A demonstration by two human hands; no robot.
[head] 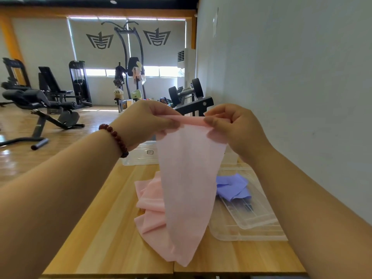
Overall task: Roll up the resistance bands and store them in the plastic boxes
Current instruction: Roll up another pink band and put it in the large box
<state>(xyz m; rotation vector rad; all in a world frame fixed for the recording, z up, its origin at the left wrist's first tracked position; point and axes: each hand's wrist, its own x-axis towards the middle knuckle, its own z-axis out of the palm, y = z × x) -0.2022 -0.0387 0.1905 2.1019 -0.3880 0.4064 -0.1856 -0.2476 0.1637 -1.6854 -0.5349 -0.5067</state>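
Note:
A wide pink resistance band (187, 178) hangs from both my hands above the wooden table (104, 228). My left hand (145, 119) pinches its folded top edge on the left, and my right hand (235, 125) pinches the same edge on the right. The band's lower part lies crumpled on the table. A purple band (231, 187) lies on clear plastic lids (249, 216) to the right. A clear plastic box (141, 156) stands behind the pink band, partly hidden.
A white wall runs close along the table's right side. Beyond the table's far end stands a dumbbell rack (191, 99). Gym benches and machines (44, 97) stand on the wooden floor at the left.

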